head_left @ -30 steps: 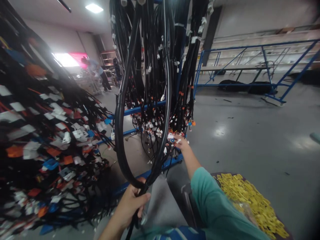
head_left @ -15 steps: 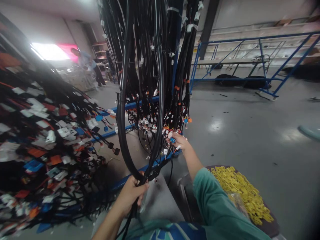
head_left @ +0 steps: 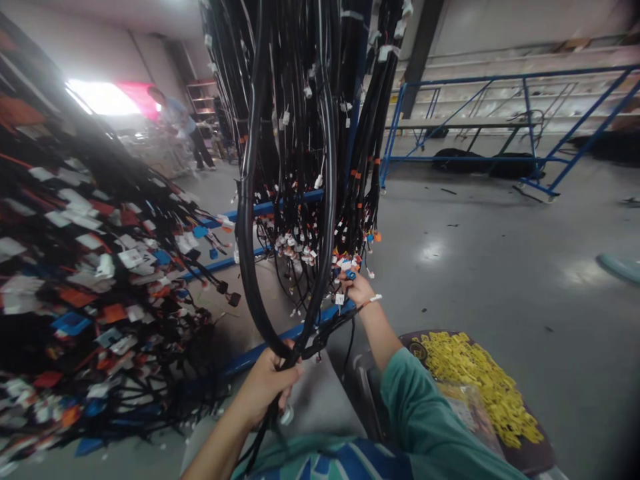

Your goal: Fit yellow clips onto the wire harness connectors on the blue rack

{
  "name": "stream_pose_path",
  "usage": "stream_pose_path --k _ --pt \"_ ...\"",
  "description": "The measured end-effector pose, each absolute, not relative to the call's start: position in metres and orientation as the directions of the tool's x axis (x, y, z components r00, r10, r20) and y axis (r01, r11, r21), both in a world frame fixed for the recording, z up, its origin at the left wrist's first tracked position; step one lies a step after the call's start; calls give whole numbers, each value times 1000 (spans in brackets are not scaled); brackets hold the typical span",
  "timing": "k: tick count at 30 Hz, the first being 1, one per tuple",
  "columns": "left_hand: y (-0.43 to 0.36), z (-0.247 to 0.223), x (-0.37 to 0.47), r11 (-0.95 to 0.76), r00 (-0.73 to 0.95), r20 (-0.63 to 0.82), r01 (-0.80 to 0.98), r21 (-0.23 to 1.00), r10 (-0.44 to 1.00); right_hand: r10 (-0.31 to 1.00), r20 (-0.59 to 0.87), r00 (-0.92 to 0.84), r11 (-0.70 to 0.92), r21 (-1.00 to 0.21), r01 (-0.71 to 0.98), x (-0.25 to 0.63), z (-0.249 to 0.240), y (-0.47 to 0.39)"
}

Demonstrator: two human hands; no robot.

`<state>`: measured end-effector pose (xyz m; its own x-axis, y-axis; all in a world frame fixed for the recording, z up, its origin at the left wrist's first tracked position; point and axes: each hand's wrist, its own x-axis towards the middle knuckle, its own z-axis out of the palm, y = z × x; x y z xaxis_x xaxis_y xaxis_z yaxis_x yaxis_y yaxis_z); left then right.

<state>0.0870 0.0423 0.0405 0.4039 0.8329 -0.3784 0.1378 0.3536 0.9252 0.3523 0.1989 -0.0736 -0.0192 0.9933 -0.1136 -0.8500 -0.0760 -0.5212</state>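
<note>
My left hand (head_left: 273, 383) is closed around a thick black wiring harness (head_left: 245, 240), near the point where its branches meet. From this grip the harness rises in a long loop up past the top of the view. A thinner branch (head_left: 327, 331) runs from the junction toward my right hand (head_left: 359, 289). Those fingers are bent around a small blue connector (head_left: 351, 275). Just below them hangs a white connector (head_left: 340, 299). Another slim white connector (head_left: 375, 298) lies across my right wrist.
Dense hanging harnesses (head_left: 295, 133) with many connectors stand ahead, and another mass of connectors (head_left: 100, 280) fills the left. At lower right, yellow parts (head_left: 470, 373) lie on a dark round seat (head_left: 537, 443). A blue frame (head_left: 460, 159) stands behind; a person (head_left: 183, 127) works far left.
My right hand has drawn slightly down with the blue connector, which shows at a different angle. The slim white connector now lies over the right wrist. My left hand keeps its grip.
</note>
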Motion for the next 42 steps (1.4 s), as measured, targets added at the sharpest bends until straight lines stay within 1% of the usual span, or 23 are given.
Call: stream_pose_path --k 3,5,8,11,13,14,15,18,19,21,25,27,32,36,42 --pt "45 40 87 347 398 -371 133 928 839 992 -112 62 -6 -526 -850 353 -71 198" --pt "49 40 88 346 365 -369 130 929 855 988 -107 109 37 -528 -848 353 -70 196" --pt "60 34 88 328 255 -344 105 939 904 980 -96 174 96 -536 -839 355 -68 191" --pt "76 23 84 241 108 -251 98 966 962 972 -81 222 139 -565 -813 358 -68 186" --pt "88 18 80 209 40 -215 131 969 976 969 -69 238 152 -593 -791 360 -68 183" --pt "93 16 80 221 46 -230 153 963 972 968 -65 242 154 -606 -780 360 -68 182" --pt "98 16 81 249 85 -266 174 953 960 968 -60 243 155 -619 -770 359 -67 181" --pt "112 21 97 333 288 -384 211 919 877 969 -49 242 154 -649 -745 355 -65 178" --pt "117 23 106 344 335 -399 212 915 854 969 -45 242 154 -656 -739 352 -64 177" --pt "131 27 130 328 378 -381 199 924 844 970 -38 239 153 -671 -726 347 -62 176" --pt "166 30 181 252 374 -293 157 955 880 977 -27 213 134 -697 -705 336 -57 173" --pt "185 29 204 244 359 -288 163 956 888 978 -35 205 119 -713 -691 333 -55 172" --pt "219 21 243 250 298 -314 234 940 901 964 -90 249 104 -736 -669 330 -54 173" --pt "231 11 253 272 274 -344 268 924 898 965 -147 219 51 -713 -699 334 -57 176" --pt "230 1 253 269 333 -331 221 938 883 943 -288 165 -59 -634 -771 347 -66 198"
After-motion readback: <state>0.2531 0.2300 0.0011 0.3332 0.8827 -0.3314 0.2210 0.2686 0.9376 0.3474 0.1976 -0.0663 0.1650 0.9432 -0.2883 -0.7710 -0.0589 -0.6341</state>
